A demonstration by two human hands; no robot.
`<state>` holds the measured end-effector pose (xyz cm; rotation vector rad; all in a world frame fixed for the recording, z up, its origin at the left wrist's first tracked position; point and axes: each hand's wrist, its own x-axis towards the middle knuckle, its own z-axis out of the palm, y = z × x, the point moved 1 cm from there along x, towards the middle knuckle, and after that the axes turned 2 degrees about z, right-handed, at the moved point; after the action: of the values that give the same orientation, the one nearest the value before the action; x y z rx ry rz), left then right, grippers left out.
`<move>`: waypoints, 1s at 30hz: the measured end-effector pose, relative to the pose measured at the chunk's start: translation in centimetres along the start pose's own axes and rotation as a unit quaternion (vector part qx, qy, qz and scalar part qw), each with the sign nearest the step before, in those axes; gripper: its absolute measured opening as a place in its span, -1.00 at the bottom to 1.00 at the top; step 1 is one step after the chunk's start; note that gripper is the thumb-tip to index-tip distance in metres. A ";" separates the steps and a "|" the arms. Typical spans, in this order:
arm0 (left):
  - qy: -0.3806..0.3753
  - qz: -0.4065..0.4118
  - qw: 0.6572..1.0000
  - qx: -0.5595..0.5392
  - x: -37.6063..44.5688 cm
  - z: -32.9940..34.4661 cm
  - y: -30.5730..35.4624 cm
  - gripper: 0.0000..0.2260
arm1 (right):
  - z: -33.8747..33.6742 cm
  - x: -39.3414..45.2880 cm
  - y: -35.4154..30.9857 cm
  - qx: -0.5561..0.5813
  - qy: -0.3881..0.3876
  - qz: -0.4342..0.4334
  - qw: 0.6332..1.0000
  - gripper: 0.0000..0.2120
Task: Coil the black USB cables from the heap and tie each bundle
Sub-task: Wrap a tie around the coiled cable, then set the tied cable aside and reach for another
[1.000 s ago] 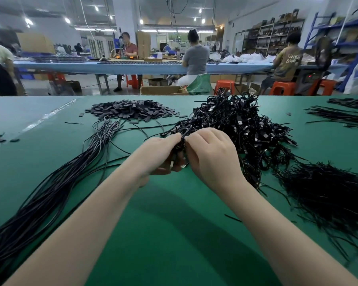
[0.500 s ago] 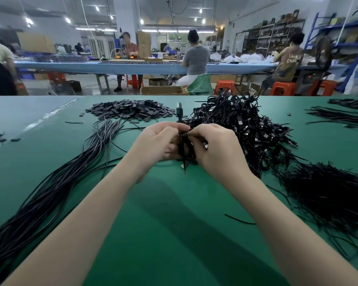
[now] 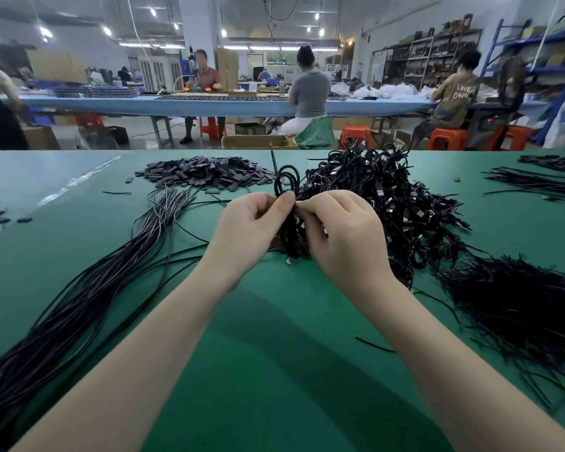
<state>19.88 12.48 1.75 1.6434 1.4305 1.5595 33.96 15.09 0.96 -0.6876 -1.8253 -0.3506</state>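
The cable bundle (image 3: 287, 220), pinched upright between left hand (image 3: 247, 231) and right hand (image 3: 343, 236) mid-table, could spring loose if either grip slackens before the tie's twisted.

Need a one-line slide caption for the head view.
Both hands, left and right, pinch a coiled black cable bundle above the green table, finished bundles heaped behind.

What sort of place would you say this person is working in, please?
Most likely a small cable assembly workshop. A green table carries a heap of straight black cables, a pile of coiled bundles and loose ties, while other workers sit at a long blue bench before stocked shelves.
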 end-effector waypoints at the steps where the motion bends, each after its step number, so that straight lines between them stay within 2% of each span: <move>1: 0.007 -0.028 0.999 -0.037 0.0 0.1 0.2 -0.80 | 0.0 -0.1 0.1 -0.016 0.006 -0.022 1.000 -0.89; 3: 0.003 -0.137 0.977 -0.162 0.0 -0.1 0.4 -0.80 | 0.0 -0.4 0.0 -0.054 0.020 -0.072 0.996 -0.84; 5: -0.036 -0.252 0.918 -0.303 0.0 -0.4 0.7 -0.82 | 0.1 -0.6 -0.4 -0.067 0.035 -0.102 0.992 -0.85; 6: -0.055 -0.282 0.890 -0.353 0.0 -0.6 0.9 -0.87 | 0.1 -0.6 -0.5 -0.062 0.039 -0.101 0.992 -0.89; 7: -0.070 -0.292 0.875 -0.380 0.0 -0.7 1.0 -0.90 | 0.1 -0.5 -0.5 -0.051 0.038 -0.092 0.994 -0.91; 10: -0.114 -0.248 0.866 -0.419 0.2 -0.7 1.2 -0.82 | -0.2 -0.1 -0.1 0.001 0.029 -0.045 0.999 -0.89; 11: -0.135 -0.224 0.870 -0.419 0.3 -0.8 1.3 -0.77 | -0.3 0.1 0.2 0.012 0.032 -0.023 0.999 -0.89; 13: -0.166 -0.156 0.904 -0.363 0.3 -0.9 1.1 -0.67 | -0.6 0.3 0.5 0.024 0.031 0.018 0.999 -0.88; 15: -0.168 -0.105 0.933 -0.300 0.1 -0.8 0.8 -0.67 | -0.7 0.2 0.7 0.023 0.003 0.025 0.999 -0.87; 17: -0.129 -0.053 0.968 -0.209 0.0 -0.9 0.4 -0.71 | -0.6 0.0 0.9 0.008 -0.030 0.004 1.000 -0.82; 19: -0.057 0.024 0.997 -0.049 0.1 -1.0 0.1 -0.76 | -0.4 -0.2 1.0 0.010 -0.047 0.002 0.999 -0.80; 21: -0.007 0.102 0.992 0.070 0.3 -1.1 0.0 -0.80 | -0.1 -0.3 0.9 0.014 -0.048 0.021 0.999 -0.81; 23: -0.005 0.147 0.985 0.091 0.3 -1.1 0.1 -0.85 | 0.3 -0.3 0.8 0.023 -0.042 0.048 0.998 -0.82; 25: -0.014 0.137 0.987 0.079 0.3 -0.9 0.0 -0.89 | 0.5 -0.3 0.6 0.043 -0.025 0.063 0.997 -0.90; 27: -0.004 0.076 0.997 0.025 0.1 -0.5 0.0 -0.91 | 0.5 -0.3 0.4 0.052 -0.009 0.059 0.997 -0.95; 29: -0.005 -0.065 0.990 -0.124 0.0 -0.1 0.3 -0.91 | 0.3 -0.3 0.3 0.045 0.006 0.033 0.998 -0.95; 30: -0.017 -0.148 0.965 -0.215 0.0 0.1 0.5 -0.90 | 0.2 -0.4 0.2 0.033 0.014 0.006 0.999 -0.94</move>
<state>20.13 12.32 2.14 1.1409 1.1528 1.5251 34.00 15.29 0.49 -0.6462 -1.7977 -0.2896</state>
